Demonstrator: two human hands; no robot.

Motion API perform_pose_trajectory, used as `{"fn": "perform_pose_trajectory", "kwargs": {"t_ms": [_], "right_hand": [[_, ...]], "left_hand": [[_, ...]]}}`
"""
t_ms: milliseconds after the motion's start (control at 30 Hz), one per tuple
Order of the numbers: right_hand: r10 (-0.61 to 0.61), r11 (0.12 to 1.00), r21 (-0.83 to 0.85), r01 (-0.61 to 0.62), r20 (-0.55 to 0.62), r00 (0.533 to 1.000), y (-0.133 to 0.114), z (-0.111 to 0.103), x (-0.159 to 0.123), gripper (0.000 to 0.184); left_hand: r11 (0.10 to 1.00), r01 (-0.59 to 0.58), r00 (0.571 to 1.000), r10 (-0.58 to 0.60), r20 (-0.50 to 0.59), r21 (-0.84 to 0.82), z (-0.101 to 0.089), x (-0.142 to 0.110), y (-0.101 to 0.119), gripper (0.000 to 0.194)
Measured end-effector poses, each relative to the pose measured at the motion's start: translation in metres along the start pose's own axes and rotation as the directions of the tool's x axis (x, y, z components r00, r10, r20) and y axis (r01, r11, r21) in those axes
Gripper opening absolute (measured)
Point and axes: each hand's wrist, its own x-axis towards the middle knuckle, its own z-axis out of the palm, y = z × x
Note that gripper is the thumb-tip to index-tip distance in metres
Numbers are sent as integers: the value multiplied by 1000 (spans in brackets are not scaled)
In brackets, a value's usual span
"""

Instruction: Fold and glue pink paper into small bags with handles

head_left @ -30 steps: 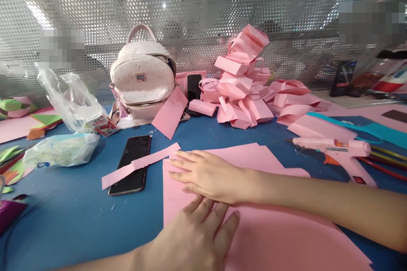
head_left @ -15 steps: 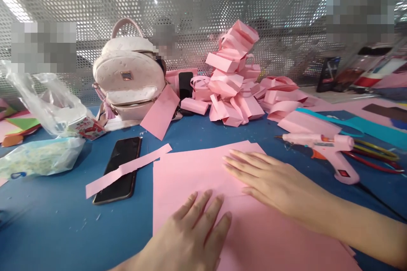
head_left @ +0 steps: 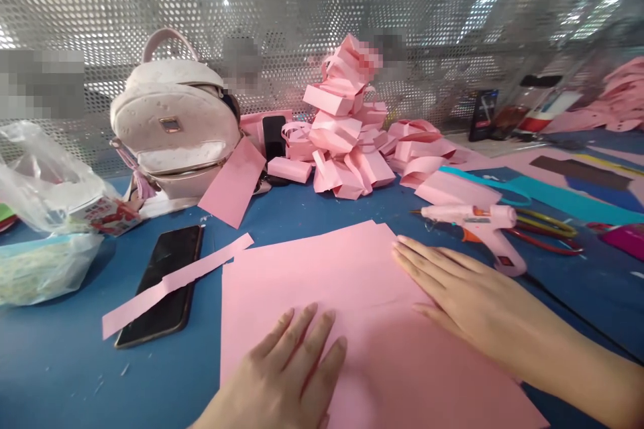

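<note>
Far left: translucent crumpled plastic bag [head_left: 37, 167], nothing near the hands there. Lower-left: black rectangular phone [head_left: 174, 251] on the blue desk [head_left: 55, 362], with a narrow pale-pink paper strip [head_left: 201, 265] laid across it. Strip looks loose, so a sleeve brush or draught could slide it off

Lower centre: stack of large flat pink paper sheets [head_left: 312, 261], corners offset at the top edge, so not squared. Left hand [head_left: 282, 369] lies palm down on its left part, grip spread, fingers a bit apart, clamped on nothing. Risk: if this hand pushes sideways, top sheet could shear and the offset grow

Upper centre: tall heap of folded pink paper shapes [head_left: 347, 120], uneven. A knock to the desk could topple it; paper looks light, would probably dent

Right of centre: right hand [head_left: 453, 288] flat along the stack's right edge, grip unclosed, fingers nearly together, pinching nothing. Heavy pressure could crease the edge

Right: pale-pink plastic glue gun [head_left: 483, 218], just beyond that hand, metal tip toward picture left. Can't tell if hot; if so, reaching forward risks a burn. Thin black cord [head_left: 578, 308] runs near the forearm, a snag could drag the gun
</note>
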Motion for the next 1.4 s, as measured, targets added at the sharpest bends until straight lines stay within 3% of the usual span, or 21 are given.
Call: {"fn": "perform_pose_trajectory", "kwargs": {"t_ms": [133, 333, 500, 600, 667, 767, 900, 1133, 1300, 1400], "right_hand": [[53, 997, -48, -52, 7, 999, -1, 1, -8, 61], [25, 992, -127, -23, 16, 1000, 1, 0, -10, 68], [-19, 976, -216, 37, 85, 996, -3, -10, -4, 69], [-17, 975, -219, 30, 60, 998, -6, -17, 3, 66], [-1, 982, -186, 8, 35, 999, -8, -21, 10, 62], [-19, 1000, -5, 19, 65, 998, -8, -26, 23, 48], [-30, 955, 295, -34, 210, 977, -4, -33, 46, 34], [-28, 870, 452, -199, 447, 894, 5, -45, 78, 39], [-46, 879, 440, -183, 461, 886, 3, -46, 82, 20], [-42, 891, 427, -155, 416, 908, 0, -44, 78, 7]], "left_hand": [[998, -59, 996, 60, 65, -17, -11, 6, -5, 45], [988, 74, 984, -50, 170, -137, -17, 7, -2, 49], [960, 38, 994, -9, 105, -279, -29, 19, -17, 44], [862, 200, 977, -137, 165, -467, -35, 27, -27, 39], [776, 359, 931, -263, 251, -518, -36, 29, -33, 35], [739, 497, 867, -393, 307, -456, -35, 30, -44, 38], [717, 587, 806, -472, 357, -376, -33, 32, -61, 46], [582, 693, 716, -487, 501, -426, -37, 39, -69, 25], [686, 669, 719, -498, 485, -287, -42, 41, -59, 26], [760, 631, 716, -493, 494, -156, -49, 48, -49, 13]]}}
